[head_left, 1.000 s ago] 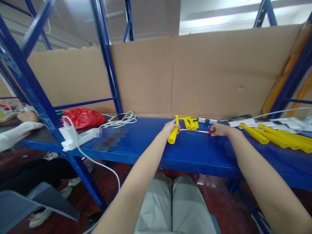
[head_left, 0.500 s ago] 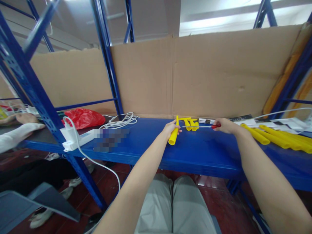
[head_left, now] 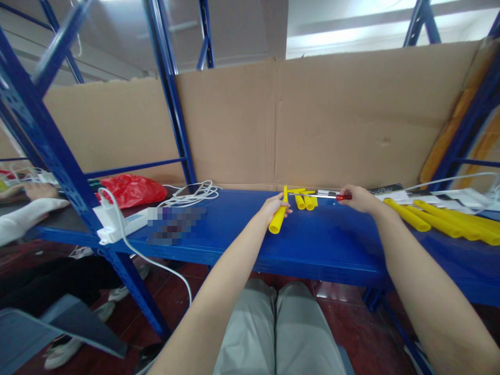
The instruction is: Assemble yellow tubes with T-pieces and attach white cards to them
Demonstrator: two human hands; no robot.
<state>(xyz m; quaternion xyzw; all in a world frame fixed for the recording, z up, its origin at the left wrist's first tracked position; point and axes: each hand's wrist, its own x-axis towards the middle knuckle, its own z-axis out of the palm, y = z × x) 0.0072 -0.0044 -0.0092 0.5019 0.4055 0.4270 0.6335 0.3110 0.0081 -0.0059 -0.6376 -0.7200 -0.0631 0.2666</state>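
Observation:
My left hand (head_left: 274, 205) is closed around a yellow plastic tube (head_left: 277, 221), its open round end tilted toward me and its narrow end up. My right hand (head_left: 354, 198) grips the red handle of a screwdriver (head_left: 344, 197). The long metal shaft lies level and points left, its tip at the upper part of the held tube; whether the tip touches it I cannot tell. Just behind, several shorter yellow tube pieces (head_left: 309, 202) lie on the blue shelf (head_left: 234, 224).
Several long yellow tubes (head_left: 449, 223) lie at the right by papers (head_left: 457, 200). To the left are a white power strip (head_left: 128, 225), coiled white cable (head_left: 195, 194) and a red plastic bag (head_left: 133, 190). Cardboard (head_left: 332, 114) stands behind. Another person's sleeve (head_left: 29, 216) shows far left.
My right hand has lifted slightly, and the screwdriver shaft has risen from the tube's middle toward its narrow upper part. My left hand keeps the tube in about the same place.

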